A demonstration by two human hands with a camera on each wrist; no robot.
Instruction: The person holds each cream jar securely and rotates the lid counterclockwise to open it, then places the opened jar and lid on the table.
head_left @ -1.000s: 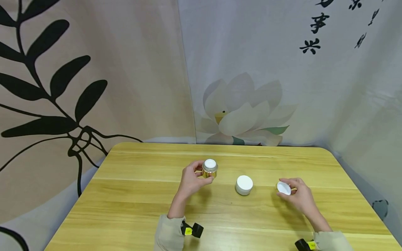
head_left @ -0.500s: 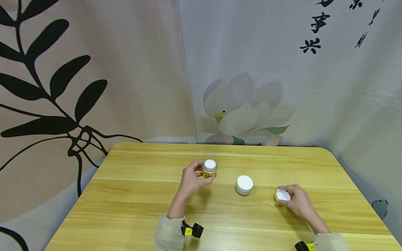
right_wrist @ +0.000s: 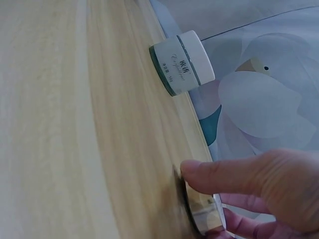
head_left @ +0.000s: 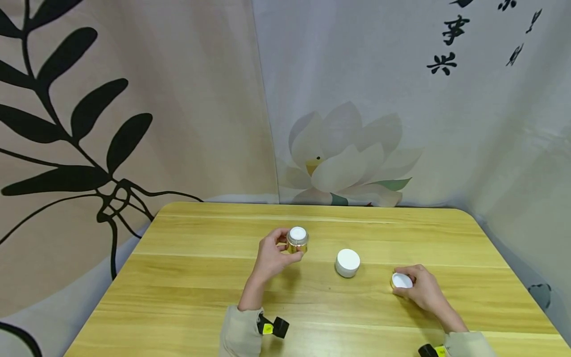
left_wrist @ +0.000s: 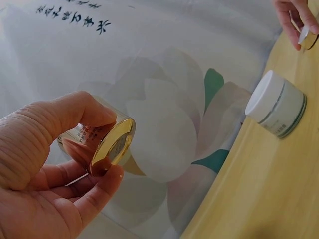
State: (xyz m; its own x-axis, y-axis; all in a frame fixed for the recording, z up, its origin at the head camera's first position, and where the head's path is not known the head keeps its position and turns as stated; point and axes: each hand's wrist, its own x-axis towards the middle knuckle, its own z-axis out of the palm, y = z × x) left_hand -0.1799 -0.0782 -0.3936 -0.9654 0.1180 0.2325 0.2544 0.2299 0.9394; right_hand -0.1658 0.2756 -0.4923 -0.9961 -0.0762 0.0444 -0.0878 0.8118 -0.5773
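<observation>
My left hand point(head_left: 273, 255) holds a small gold-and-clear cosmetic jar point(head_left: 297, 242) above the table, thumb on one side and fingers round the other. A white disc covers the jar's mouth. Its shiny gold base point(left_wrist: 113, 147) faces the left wrist camera. At the right, my right hand point(head_left: 424, 287) pinches a gold jar lid point(head_left: 402, 281) by its sides, white inside facing up. In the right wrist view the lid point(left_wrist: 308, 39) is low, right at the tabletop. Between the hands stands a white cream jar point(head_left: 347, 263) with its white cap on and printed lettering on its side.
The light wooden table point(head_left: 187, 277) has rounded far corners. Behind it hangs a pale curtain point(head_left: 205, 109) printed with leaves, a lotus and dark characters. Each wrist carries a small black camera, the left camera point(head_left: 280, 327) with a yellow label on its strap.
My right hand has lowered the gold lid toward the table, tilting it from facing left to white side up. My left hand and its jar have hardly moved. The white jar stays put.
</observation>
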